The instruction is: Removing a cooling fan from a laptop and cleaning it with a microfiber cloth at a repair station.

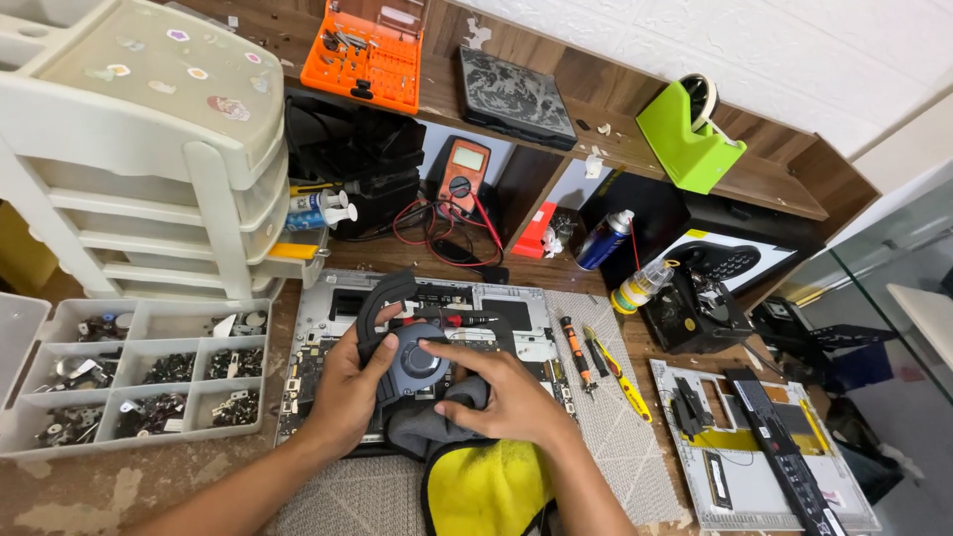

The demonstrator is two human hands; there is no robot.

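Two bare hands meet over a dark laptop cooling fan [417, 362] held above an opened laptop chassis [516, 318] on the table [119, 486]. The left hand [347, 382] wraps its fingers around the fan's left edge and black shroud, closed firmly on it. The right hand [506, 397] rests over a grey cloth [437, 422] bunched against the fan's lower right side, its forefinger stretched out with the tip touching the round hub; its other fingers are curled on the cloth. A yellow cloth [486, 486] lies just below the grey one, at the near edge.

Right of the chassis, on a pale woven mat [615, 447], lie an orange-handled screwdriver [574, 349] and a yellow-handled tool [620, 372], side by side. Farther right sits a silver laptop cover [745, 486] with a long black strip across it. To the left, a white compartment tray [149, 372] holds small metal parts, under a cream drawer unit [149, 149]. Behind the chassis stand an orange multimeter [464, 171] with red leads and a blue spray can [606, 240]
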